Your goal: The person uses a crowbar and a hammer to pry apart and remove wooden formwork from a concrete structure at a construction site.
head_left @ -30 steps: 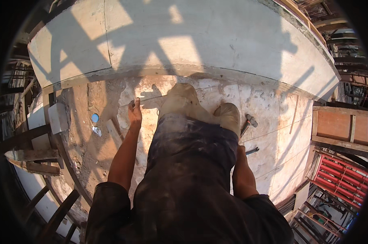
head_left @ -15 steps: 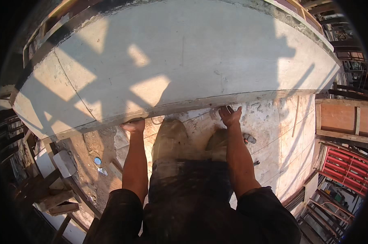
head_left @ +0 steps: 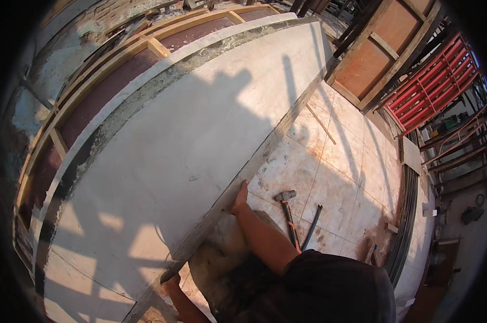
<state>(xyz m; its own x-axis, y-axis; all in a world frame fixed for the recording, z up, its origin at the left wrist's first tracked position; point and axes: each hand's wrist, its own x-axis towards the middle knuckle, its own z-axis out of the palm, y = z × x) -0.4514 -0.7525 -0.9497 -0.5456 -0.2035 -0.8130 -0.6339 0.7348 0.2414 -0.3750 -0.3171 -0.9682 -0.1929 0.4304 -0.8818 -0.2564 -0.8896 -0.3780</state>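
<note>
A wide grey concrete slab (head_left: 200, 161) with a straight near edge lies in front of me, partly shaded. My left hand (head_left: 172, 283) grips that edge low in the view, its fingers curled under and largely hidden. Farther along, my right hand (head_left: 239, 201) holds the same edge with the thumb up against its side; its other fingers are mostly out of sight. To the right of my right arm, a hammer (head_left: 289, 215) with an orange and black handle lies on the tiled floor (head_left: 329, 177). Beside it is a dark bar (head_left: 312, 226).
Beyond the slab's curved far side runs a wooden frame (head_left: 160, 48) with dark red panels. A thin stick (head_left: 321, 125) lies on the tiles. An orange-brown wooden panel (head_left: 380, 51), a red slatted metal rack (head_left: 431, 81) and a bundle of long rods (head_left: 407, 207) are at the right.
My view has swung to the right, so the slab now runs diagonally and the hammer shows. My right hand, open with fingers apart before, is now against the slab's edge. The left stays at the edge.
</note>
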